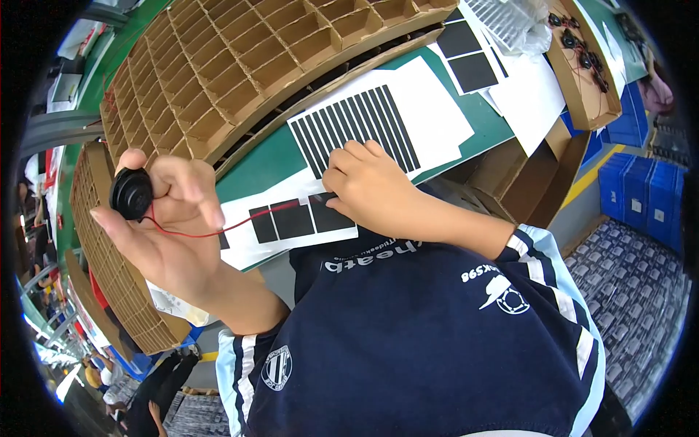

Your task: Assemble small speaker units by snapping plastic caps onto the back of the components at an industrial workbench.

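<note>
My left hand is raised at the left, with a small round black speaker gripped between thumb and fingers. From the speaker a thin red wire runs across the palm toward my right hand. My right hand is closed, its fingertips at a white sheet bearing black rectangular pads. Whatever is between those fingertips is too small or hidden to make out. Just beyond it lies a second white sheet with long black strips, partly covered by the knuckles.
A large cardboard tray with divided cells spans the far side of the green table. At the far right stand more pad sheets, clear plastic packaging and a cardboard box holding several wired black speakers. Blue crates sit on the right.
</note>
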Available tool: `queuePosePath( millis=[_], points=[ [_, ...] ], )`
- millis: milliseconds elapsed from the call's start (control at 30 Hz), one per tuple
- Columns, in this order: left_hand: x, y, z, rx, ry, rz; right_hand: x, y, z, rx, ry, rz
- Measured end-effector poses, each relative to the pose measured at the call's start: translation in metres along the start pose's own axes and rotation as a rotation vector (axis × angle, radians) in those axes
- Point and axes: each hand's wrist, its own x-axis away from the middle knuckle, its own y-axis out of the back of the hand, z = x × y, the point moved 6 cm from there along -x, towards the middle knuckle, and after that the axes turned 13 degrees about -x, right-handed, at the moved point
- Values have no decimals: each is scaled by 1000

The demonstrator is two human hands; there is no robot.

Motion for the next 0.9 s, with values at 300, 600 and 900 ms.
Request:
queuePosePath(
  millis=[300, 600, 900],
  points=[
    [17, 32, -14, -782, -120, -383, -3, -4, -1, 122, 30, -32],
    [25, 26, 6, -60, 172, -160, 1, 8, 3, 96, 7, -125],
    [35, 15, 54, 192, 417, -4, 1, 4, 1, 64, -19, -104]
  ],
)
